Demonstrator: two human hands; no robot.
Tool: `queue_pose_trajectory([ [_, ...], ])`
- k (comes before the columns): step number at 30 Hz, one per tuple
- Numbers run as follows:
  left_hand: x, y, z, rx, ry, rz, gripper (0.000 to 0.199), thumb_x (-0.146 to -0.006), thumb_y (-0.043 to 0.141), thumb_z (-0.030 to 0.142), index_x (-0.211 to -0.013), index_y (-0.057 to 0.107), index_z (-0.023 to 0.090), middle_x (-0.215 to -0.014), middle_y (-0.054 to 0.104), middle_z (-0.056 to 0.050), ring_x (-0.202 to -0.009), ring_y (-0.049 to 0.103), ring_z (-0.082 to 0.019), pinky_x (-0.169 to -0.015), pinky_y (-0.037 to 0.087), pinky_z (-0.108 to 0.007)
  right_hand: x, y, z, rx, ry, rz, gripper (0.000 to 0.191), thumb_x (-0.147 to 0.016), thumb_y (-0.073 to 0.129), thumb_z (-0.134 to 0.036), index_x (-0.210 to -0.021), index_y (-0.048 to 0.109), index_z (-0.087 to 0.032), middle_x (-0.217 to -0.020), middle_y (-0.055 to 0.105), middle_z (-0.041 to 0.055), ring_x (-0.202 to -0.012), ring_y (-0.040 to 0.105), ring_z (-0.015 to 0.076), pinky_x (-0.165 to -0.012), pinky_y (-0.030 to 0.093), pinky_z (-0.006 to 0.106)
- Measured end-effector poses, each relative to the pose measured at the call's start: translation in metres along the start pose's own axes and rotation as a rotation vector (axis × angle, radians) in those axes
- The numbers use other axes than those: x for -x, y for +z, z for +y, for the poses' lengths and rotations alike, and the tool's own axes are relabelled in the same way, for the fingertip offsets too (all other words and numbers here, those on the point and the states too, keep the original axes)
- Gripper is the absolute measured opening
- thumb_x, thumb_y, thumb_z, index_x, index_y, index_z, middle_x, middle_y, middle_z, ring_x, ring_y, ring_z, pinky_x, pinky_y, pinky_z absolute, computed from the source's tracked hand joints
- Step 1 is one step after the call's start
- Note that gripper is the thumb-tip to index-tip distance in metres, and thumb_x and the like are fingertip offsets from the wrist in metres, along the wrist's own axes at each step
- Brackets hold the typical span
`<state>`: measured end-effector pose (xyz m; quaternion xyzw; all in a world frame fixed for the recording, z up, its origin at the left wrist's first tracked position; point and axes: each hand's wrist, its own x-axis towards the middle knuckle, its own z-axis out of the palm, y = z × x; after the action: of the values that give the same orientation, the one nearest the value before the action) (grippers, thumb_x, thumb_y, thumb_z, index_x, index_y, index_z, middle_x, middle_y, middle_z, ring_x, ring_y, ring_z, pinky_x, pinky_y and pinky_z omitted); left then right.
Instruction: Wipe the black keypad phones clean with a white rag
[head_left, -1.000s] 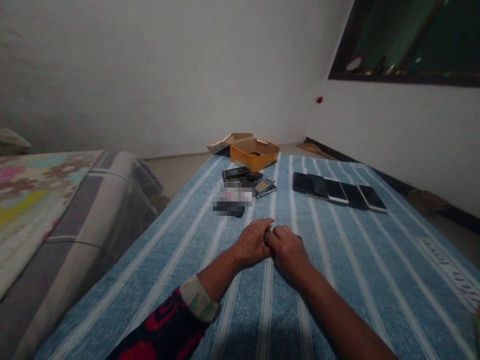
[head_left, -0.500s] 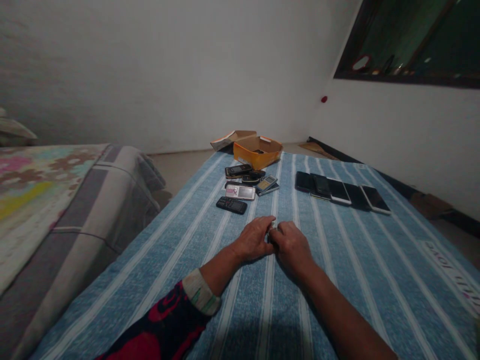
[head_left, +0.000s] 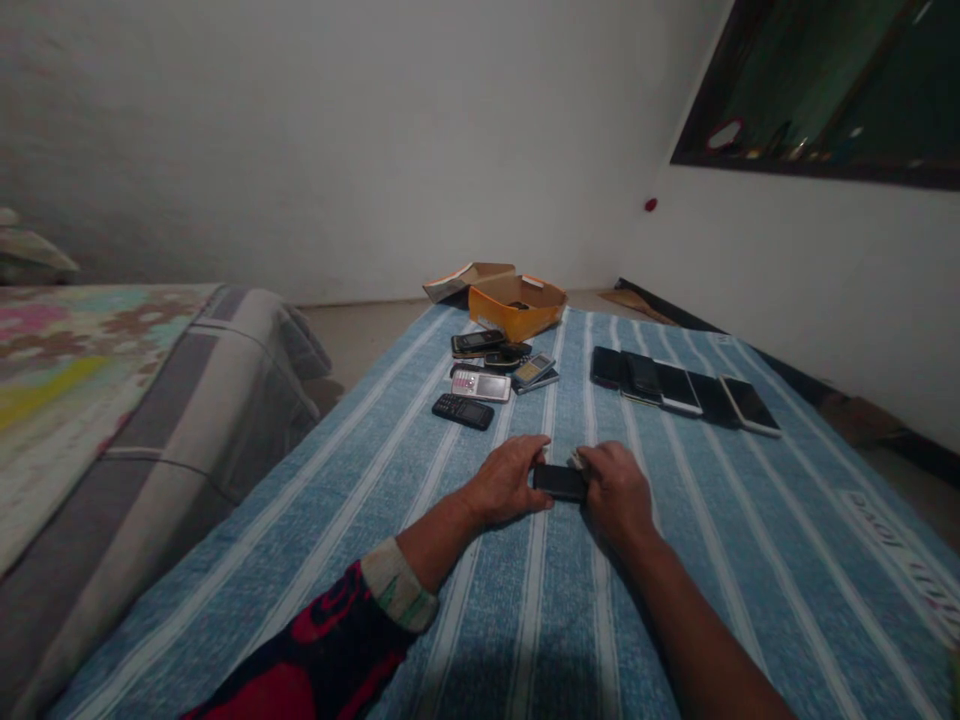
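A person's hands draw slightly apart over a blue striped desk (head_left: 345, 480), baring a dark handset (head_left: 559, 482) that was hidden between them half a second ago. The left hand (head_left: 510, 482) has its thumb and fingers closed on the handset's left end; the right hand (head_left: 619, 490), shifted rightward, appears to pinch a small pale piece (head_left: 576, 460), though whether it also grips the handset cannot be told. The parting suggests a piece being worked at or drawn off.

Beyond, keypad phones (head_left: 480, 386) cluster toward the desk's left edge, an open orange box (head_left: 517, 322) sits near the far edge, and a row of phones (head_left: 679, 388) lies overlapping toward the right edge. A cloth-draped bed (head_left: 247, 400) stands left; a pale wall (head_left: 337, 140) and dark-framed window (head_left: 817, 172) close off the dim room.
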<state>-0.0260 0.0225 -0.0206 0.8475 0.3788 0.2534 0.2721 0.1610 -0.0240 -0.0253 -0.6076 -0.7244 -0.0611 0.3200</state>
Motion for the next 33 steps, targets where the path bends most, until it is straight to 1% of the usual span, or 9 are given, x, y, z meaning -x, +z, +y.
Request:
queue_pose_trajectory([
  [3,0.000,-0.005,0.002,0.031,-0.004,-0.013,0.073,-0.057,0.081,0.026,-0.123,0.052,0.019,-0.099,0.060,-0.003,-0.091,0.056,-0.021,-0.085,0.047,-0.036,0.004,-0.002,0.008,-0.039,0.018,0.019,0.034,-0.082,0.041,-0.005,-0.096,0.070,-0.019,-0.084,0.058,0.0069,-0.081,0.049,0.0200,-0.070,0.038,0.029],
  [6,0.000,-0.012,0.002,0.076,-0.004,-0.047,0.058,-0.057,0.081,0.027,-0.111,0.060,0.017,-0.095,0.059,-0.003,-0.085,0.056,-0.019,-0.078,0.048,-0.033,0.005,-0.001,0.007,-0.041,0.011,-0.004,0.032,-0.083,0.043,-0.007,-0.095,0.070,-0.020,-0.083,0.058,0.0067,-0.080,0.050,0.0203,-0.070,0.039,0.029],
  [9,-0.001,-0.017,0.000,0.166,-0.008,-0.071,0.035,-0.067,0.074,0.028,-0.099,0.065,0.016,-0.092,0.060,-0.003,-0.082,0.057,-0.017,-0.075,0.048,-0.029,0.005,0.000,0.005,-0.035,0.019,-0.021,0.030,-0.084,0.044,-0.009,-0.096,0.069,-0.019,-0.084,0.059,0.0073,-0.081,0.051,0.0210,-0.070,0.039,0.029],
  [12,-0.002,-0.018,-0.003,0.162,-0.040,-0.027,0.021,-0.074,0.068,0.028,-0.091,0.067,0.015,-0.087,0.058,-0.002,-0.079,0.056,-0.016,-0.074,0.047,-0.029,0.004,0.000,0.006,-0.030,0.027,-0.028,0.030,-0.084,0.043,-0.009,-0.098,0.069,-0.018,-0.085,0.059,0.0075,-0.082,0.052,0.0214,-0.072,0.040,0.030],
  [14,-0.004,-0.018,-0.004,0.089,-0.067,-0.004,0.019,-0.073,0.069,0.028,-0.088,0.068,0.015,-0.083,0.056,-0.002,-0.077,0.055,-0.016,-0.072,0.046,-0.028,0.005,0.000,0.007,-0.025,0.027,-0.033,0.031,-0.085,0.043,-0.009,-0.099,0.069,-0.018,-0.085,0.059,0.0074,-0.082,0.052,0.0214,-0.072,0.040,0.030],
  [16,-0.006,-0.017,-0.005,0.044,-0.093,-0.006,0.019,-0.071,0.071,0.028,-0.086,0.069,0.016,-0.081,0.055,-0.001,-0.076,0.055,-0.015,-0.071,0.046,-0.028,0.005,0.000,0.007,-0.017,0.027,-0.042,0.030,-0.085,0.043,-0.010,-0.100,0.069,-0.018,-0.085,0.059,0.0074,-0.082,0.052,0.0214,-0.072,0.040,0.030],
  [22,-0.009,-0.016,-0.004,0.069,-0.159,-0.031,0.022,-0.069,0.073,0.025,-0.089,0.070,0.015,-0.082,0.055,-0.001,-0.076,0.055,-0.015,-0.071,0.046,-0.028,0.005,0.001,0.007,0.002,0.031,-0.050,0.031,-0.083,0.044,-0.008,-0.100,0.069,-0.018,-0.086,0.060,0.0076,-0.082,0.052,0.0212,-0.073,0.040,0.030],
  [33,-0.008,-0.019,-0.003,0.057,-0.134,-0.028,0.019,-0.073,0.070,0.025,-0.089,0.070,0.016,-0.083,0.056,-0.001,-0.076,0.056,-0.015,-0.071,0.046,-0.027,0.004,0.001,0.007,0.012,0.054,-0.060,0.029,-0.085,0.046,-0.009,-0.101,0.068,-0.017,-0.085,0.060,0.0067,-0.083,0.054,0.0205,-0.072,0.040,0.029],
])
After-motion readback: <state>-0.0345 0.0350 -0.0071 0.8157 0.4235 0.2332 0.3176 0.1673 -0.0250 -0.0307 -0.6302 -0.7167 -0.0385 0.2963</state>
